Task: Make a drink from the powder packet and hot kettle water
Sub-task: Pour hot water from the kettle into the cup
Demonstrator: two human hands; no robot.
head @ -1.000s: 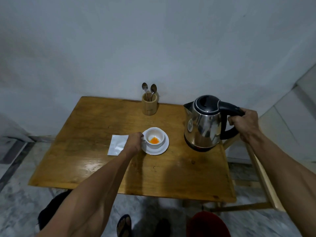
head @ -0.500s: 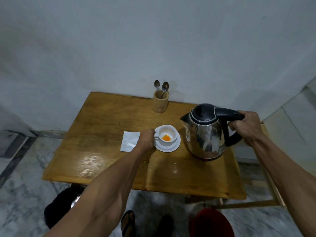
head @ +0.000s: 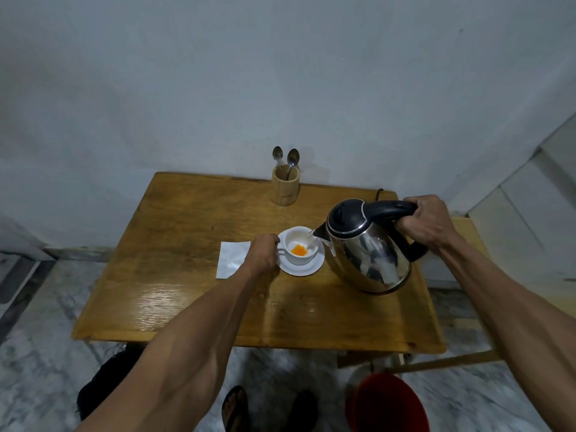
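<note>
A white cup [head: 294,240] with orange powder [head: 299,250] in its bottom stands on a white saucer [head: 307,267] near the middle of the wooden table [head: 187,275]. My left hand [head: 263,254] holds the cup's handle on its left side. My right hand [head: 428,224] grips the black handle of the steel kettle [head: 367,254], which is lifted and tilted left, its spout over the cup's right rim with water running in. The white powder packet [head: 232,258] lies flat left of the saucer, partly under my left hand.
A wooden holder [head: 285,188] with two spoons [head: 285,157] stands at the table's back edge by the wall. A red bucket [head: 388,403] sits on the floor under the table's front right. A black cord end [head: 379,191] shows behind the kettle.
The kettle has moved left to the cup and tipped so that its spout pours into it. My left hand has stayed on the cup's handle.
</note>
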